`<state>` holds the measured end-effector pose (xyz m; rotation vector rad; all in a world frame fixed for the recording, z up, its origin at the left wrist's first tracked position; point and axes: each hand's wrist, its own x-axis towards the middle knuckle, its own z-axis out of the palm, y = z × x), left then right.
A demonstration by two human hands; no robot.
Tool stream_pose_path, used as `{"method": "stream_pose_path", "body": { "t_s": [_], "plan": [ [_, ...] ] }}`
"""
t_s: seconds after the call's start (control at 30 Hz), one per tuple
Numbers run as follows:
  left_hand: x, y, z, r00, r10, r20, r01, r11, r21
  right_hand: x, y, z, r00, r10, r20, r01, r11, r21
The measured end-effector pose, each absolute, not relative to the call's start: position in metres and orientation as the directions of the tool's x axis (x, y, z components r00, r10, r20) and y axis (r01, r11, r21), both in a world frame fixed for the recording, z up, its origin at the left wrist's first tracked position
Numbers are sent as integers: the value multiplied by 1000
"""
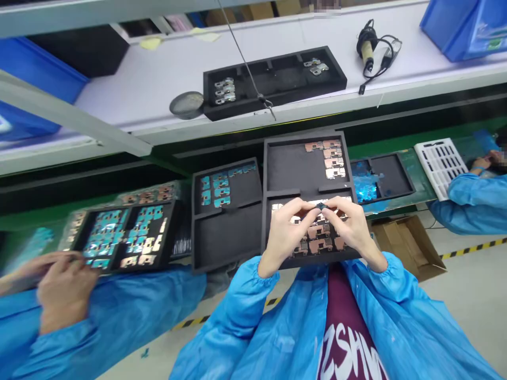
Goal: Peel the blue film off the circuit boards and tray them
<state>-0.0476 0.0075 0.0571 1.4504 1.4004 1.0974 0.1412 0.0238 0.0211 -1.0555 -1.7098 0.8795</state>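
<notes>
White letters [345,352] on the maroon shirt [336,295] at bottom centre read ZSHM (the rest disappears into folds). The label [493,45] on the blue bin [455,24] at upper right is too blurred to read

Head-worn view, forward and down; close above a foam tray [293,163]

A small dark component [320,206], too small to make out in detail, sits pinched at the lower middle of the frame between the left hand [283,235] and the right hand [350,224]. Directly below it, copper-coloured and silvery metal plates [319,237] lie flat in rows, crowded into the lower compartment of a black foam tray [309,190]. The hands partly cover them, and the tray sits slightly tilted in the frame.
</notes>
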Motion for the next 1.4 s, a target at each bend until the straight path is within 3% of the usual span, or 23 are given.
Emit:
{"method": "stream_pose_path", "body": {
  "t_s": [0.1,0.23,0.47,0.67,0.87,0.97,1.13,1.27,1.4],
  "plan": [
    [-41,6,54,-42,997,62,293,-47,955,142,22,20,-245,885,396,332,461,-823],
    [-34,9,50,-77,995,61,247,-40,968,139,21,14,-112,859,499,414,497,-763],
    [-37,15,48,65,997,-33,134,24,991,145,30,5,-13,771,637,502,556,-662],
    [-39,19,43,124,981,-149,45,144,989,151,32,2,-61,698,714,566,614,-551],
    [-42,18,42,156,966,-208,-25,214,977,152,34,10,-69,755,652,481,598,-641],
    [-42,16,41,143,962,-232,-28,238,971,151,33,9,-75,745,663,495,605,-624],
    [-42,19,27,200,895,-398,-281,442,852,158,29,-5,-216,646,732,624,668,-405],
    [-46,23,19,262,844,-468,-389,536,749,168,27,-10,-359,541,761,498,800,-334],
    [-59,33,20,198,858,-473,-373,513,773,171,22,-5,-430,440,788,383,880,-282]
  ]
}}
